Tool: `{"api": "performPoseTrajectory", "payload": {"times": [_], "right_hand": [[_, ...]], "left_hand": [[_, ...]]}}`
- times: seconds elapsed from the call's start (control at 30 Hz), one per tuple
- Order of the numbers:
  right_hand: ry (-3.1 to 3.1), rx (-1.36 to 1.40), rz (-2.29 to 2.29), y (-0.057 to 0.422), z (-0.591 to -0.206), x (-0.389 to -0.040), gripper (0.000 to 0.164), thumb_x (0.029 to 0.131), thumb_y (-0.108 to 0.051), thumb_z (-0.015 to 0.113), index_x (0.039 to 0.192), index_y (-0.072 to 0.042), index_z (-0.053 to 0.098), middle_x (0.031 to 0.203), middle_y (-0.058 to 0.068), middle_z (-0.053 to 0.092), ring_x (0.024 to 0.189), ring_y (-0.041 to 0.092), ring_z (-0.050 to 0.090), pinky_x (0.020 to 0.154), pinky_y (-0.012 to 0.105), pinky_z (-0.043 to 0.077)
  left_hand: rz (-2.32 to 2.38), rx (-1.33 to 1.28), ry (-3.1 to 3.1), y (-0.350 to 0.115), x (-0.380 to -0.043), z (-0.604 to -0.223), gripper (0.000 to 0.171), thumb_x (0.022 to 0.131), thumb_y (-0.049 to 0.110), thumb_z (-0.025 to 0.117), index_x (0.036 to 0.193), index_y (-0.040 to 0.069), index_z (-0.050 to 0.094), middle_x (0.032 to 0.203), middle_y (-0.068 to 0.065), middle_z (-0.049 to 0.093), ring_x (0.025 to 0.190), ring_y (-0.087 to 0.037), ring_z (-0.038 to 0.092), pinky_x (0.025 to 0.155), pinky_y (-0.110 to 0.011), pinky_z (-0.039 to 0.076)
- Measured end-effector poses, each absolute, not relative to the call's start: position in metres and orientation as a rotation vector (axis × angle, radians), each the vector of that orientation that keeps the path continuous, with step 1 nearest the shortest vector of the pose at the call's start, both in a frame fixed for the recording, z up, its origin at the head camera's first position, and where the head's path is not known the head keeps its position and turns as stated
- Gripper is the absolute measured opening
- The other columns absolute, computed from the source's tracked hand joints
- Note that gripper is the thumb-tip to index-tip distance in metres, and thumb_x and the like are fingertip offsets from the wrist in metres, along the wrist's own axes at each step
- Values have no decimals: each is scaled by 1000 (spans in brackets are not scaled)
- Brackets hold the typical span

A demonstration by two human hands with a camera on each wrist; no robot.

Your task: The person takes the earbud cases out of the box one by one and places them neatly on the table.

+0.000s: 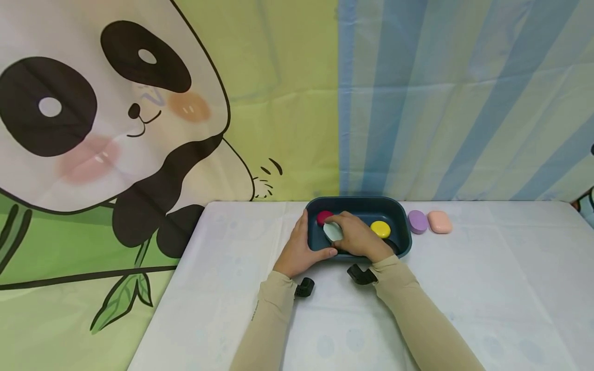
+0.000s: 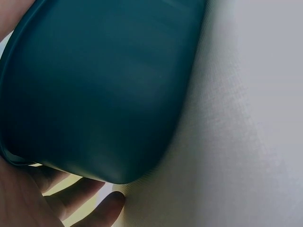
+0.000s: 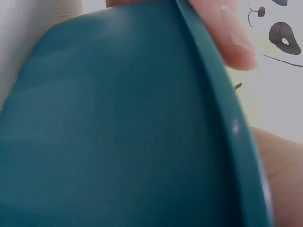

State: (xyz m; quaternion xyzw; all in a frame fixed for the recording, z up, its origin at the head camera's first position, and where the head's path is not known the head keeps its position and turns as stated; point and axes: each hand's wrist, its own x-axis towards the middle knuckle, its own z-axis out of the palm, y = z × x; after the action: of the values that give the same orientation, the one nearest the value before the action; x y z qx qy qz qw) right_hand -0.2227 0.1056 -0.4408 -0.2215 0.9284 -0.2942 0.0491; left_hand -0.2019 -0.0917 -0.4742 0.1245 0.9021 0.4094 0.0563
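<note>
A dark blue-green plastic basin (image 1: 362, 203) stands on the table near its back edge. My left hand (image 1: 298, 251) grips its near left corner, fingers along the left wall and thumb at the front rim. In the left wrist view those fingers (image 2: 71, 201) lie at the basin's end wall. Reaching over the front rim, my right hand (image 1: 359, 237) pinches a pale mint, smooth rounded piece (image 1: 332, 232) inside the basin. Behind that piece lies a red round one (image 1: 324, 217). A yellow round piece (image 1: 380, 229) is right of the hand, with a black one (image 1: 392, 245) partly hidden by the wrist.
Just right of the basin, a purple oval piece (image 1: 417, 222) and a pink rounded-square piece (image 1: 440, 222) lie on the white tablecloth (image 1: 501, 278). A printed panda curtain (image 1: 287, 103) hangs behind the table. Each wrist carries a small black camera (image 1: 362, 274).
</note>
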Motion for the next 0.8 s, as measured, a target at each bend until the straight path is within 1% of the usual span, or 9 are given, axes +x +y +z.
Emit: {"api": "performPoseTrajectory", "payload": {"times": [0.17,0.4,0.6,0.8], "right_hand": [[2879,-634,-953,108,-438,-218,55,80,-6,81,133,-7,63,120,15,60,101,30,58,92,49,52],[2927,-560,-968,115,-434,-214,57,78,-7,80,133,-6,64,122,16,60,101,31,58,89,48,53],[2955,-503,-1006,123,-431,-209,57,78,-7,79,133,-7,64,125,16,60,101,33,58,86,50,53],[2998,-524,-1050,130,-429,-205,57,77,-6,78,132,-7,65,123,16,62,99,32,60,84,49,53]], "left_hand": [[1231,377,2743,-92,-202,-475,129,74,71,75,163,21,-4,169,-2,7,153,-24,16,118,-50,27],[1248,376,2740,-90,-203,-475,124,79,55,81,163,18,-2,168,-4,9,152,-25,17,119,-51,26],[1250,361,2737,-89,-203,-474,124,79,54,82,163,18,-1,168,-4,10,152,-26,18,118,-51,27],[1259,364,2730,-89,-202,-473,124,79,53,82,163,18,-2,168,-4,10,152,-25,18,118,-50,27]]}}
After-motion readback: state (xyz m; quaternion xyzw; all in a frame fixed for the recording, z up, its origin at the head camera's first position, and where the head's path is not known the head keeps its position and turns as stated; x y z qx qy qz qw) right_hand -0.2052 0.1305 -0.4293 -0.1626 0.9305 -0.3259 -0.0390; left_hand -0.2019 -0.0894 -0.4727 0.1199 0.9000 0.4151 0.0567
